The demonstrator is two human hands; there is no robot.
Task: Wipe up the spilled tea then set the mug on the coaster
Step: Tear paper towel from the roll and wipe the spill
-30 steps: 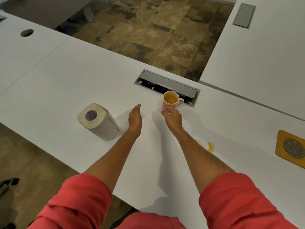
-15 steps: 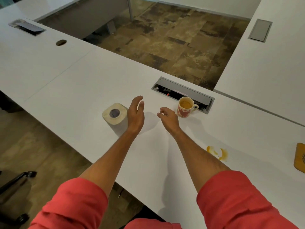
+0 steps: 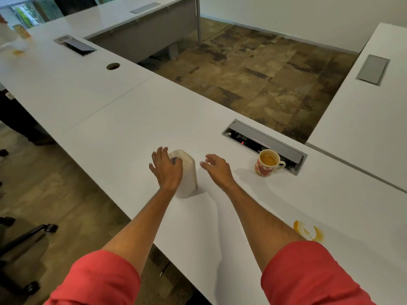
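A paper roll (image 3: 189,172) lies on its side on the white table (image 3: 132,128). My left hand (image 3: 166,169) rests on the roll's near end, fingers spread over it. To the right of the roll my right hand (image 3: 217,168) hovers open, holding nothing. The mug (image 3: 265,163), white with red hearts and full of tea, stands upright in front of the cable box (image 3: 264,142). A ring of spilled tea (image 3: 309,233) lies on the table at the right, beside my right forearm. The coaster is out of view.
The grey cable box is sunk into the table right behind the mug. The table's near edge runs diagonally under my forearms. A chair base (image 3: 26,238) stands on the floor at lower left. Another white desk (image 3: 363,111) adjoins at the right.
My left hand has reached onto the paper roll. My right hand has left the mug and moved left toward the roll. The view has swung left, so the coaster dropped out.
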